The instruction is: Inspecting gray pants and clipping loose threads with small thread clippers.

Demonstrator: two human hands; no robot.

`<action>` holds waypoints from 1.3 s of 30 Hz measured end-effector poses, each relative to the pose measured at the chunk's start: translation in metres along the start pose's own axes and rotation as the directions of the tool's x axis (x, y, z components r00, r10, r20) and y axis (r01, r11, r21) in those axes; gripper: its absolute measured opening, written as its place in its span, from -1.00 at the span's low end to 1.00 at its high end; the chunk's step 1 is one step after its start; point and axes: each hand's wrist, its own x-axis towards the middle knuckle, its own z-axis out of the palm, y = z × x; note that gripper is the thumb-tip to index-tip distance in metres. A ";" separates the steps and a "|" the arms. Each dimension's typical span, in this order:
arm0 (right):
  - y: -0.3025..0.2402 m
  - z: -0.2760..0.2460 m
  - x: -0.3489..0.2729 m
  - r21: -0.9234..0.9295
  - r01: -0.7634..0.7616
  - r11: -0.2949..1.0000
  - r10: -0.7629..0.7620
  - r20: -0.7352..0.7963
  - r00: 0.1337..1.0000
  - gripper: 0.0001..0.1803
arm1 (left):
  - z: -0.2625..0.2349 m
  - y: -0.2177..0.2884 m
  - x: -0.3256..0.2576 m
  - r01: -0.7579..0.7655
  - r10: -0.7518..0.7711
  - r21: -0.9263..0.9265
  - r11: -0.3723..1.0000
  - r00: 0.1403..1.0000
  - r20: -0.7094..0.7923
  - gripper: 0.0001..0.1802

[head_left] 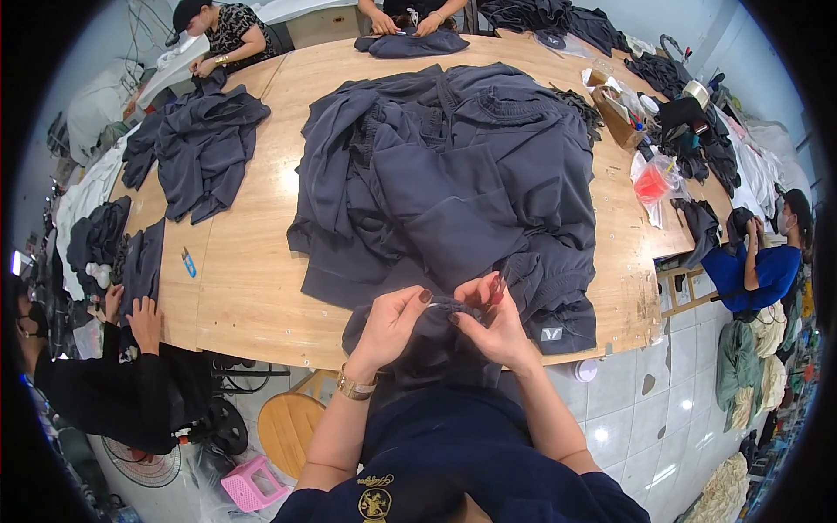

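Note:
At the table's near edge I hold up a dark grey garment (427, 336), bunched between both hands. My left hand (391, 324) is closed, thumb and fingers pinching the gathered edge of the cloth. Opposite it, my right hand (490, 322) also pinches that edge, thumb toward the left hand. A small red object (496, 289) shows among the right hand's raised fingers; its kind is too small to make out. A thin whitish strip (446, 303) shows on the edge between the hands. Just beyond lies a big heap of dark grey garments (445, 183), some with elastic waistbands.
Blue thread snips (189, 262) lie on the wooden table (240, 279) at left. Co-workers handle dark garments around the table. At right stand a cardboard box (617, 118) and a cup of red drink (651, 185). A round wooden stool (289, 429) stands below left.

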 end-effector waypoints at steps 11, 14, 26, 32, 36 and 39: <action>-0.009 -0.006 0.006 -0.236 0.020 0.971 -0.002 0.078 0.997 -0.58 | 0.005 0.014 0.002 -0.089 0.108 0.180 0.980 0.989 -0.098 -0.81; -0.011 -0.004 0.005 0.056 -0.119 0.991 0.115 0.080 0.990 -0.58 | 0.008 0.010 0.003 0.031 -0.029 0.006 0.999 0.974 -0.226 -0.80; -0.024 0.011 0.011 0.395 0.043 0.917 -0.043 -0.010 0.999 -0.53 | 0.027 0.024 -0.015 -0.219 0.361 0.343 0.914 0.824 -0.436 -0.56; -0.035 0.025 0.013 0.363 0.061 0.930 -0.075 0.023 0.997 -0.54 | 0.032 0.020 -0.019 -0.204 0.202 -0.012 0.979 0.977 -0.063 -0.11; -0.040 0.027 0.017 0.344 -0.030 0.938 0.013 0.052 0.999 -0.51 | 0.029 0.028 -0.020 -0.090 0.098 -0.189 0.978 0.995 0.029 -0.33; -0.042 0.028 0.019 0.361 -0.044 0.931 0.022 0.064 0.998 -0.52 | 0.028 0.012 -0.012 -0.123 0.116 -0.203 0.971 0.992 -0.044 -0.57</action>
